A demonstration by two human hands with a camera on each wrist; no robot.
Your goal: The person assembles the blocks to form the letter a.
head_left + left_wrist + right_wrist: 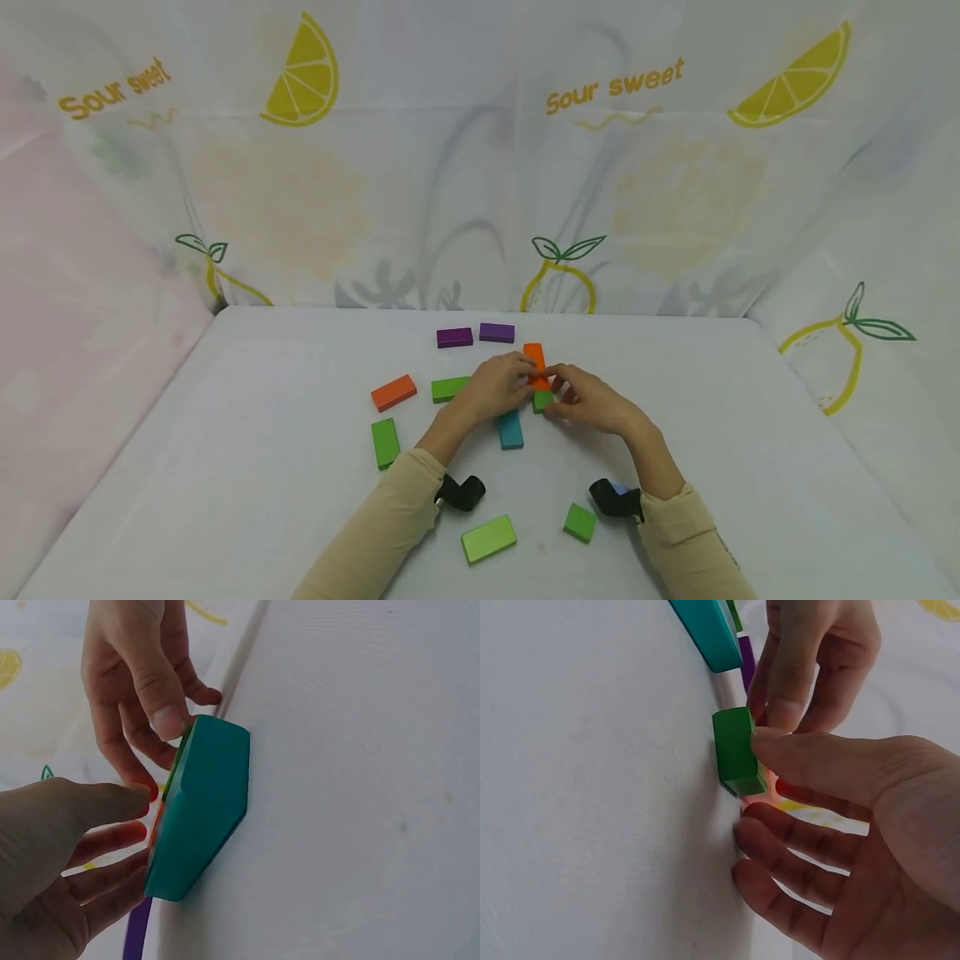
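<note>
Both hands meet over an orange block [534, 352] that points away from me on the white table. My left hand [501, 385] holds it from the left, fingers bent over it and thumb at its side. My right hand [592, 402] rests its index fingertip by the block's right edge, other fingers loosely bent. Its thumb [791, 754] touches the edge of a small green block [739, 750] at the orange block's near end. A teal block [511, 431] lies below my left hand; in the left wrist view that teal block [202, 810] hides most of the orange one.
Two purple blocks [454, 337] lie at the back. To the left are another orange block [393, 392] and green blocks [386, 443]. Nearer me lie a light green block [489, 540] and a green cube [580, 523]. Printed cloth walls [480, 167] enclose the table.
</note>
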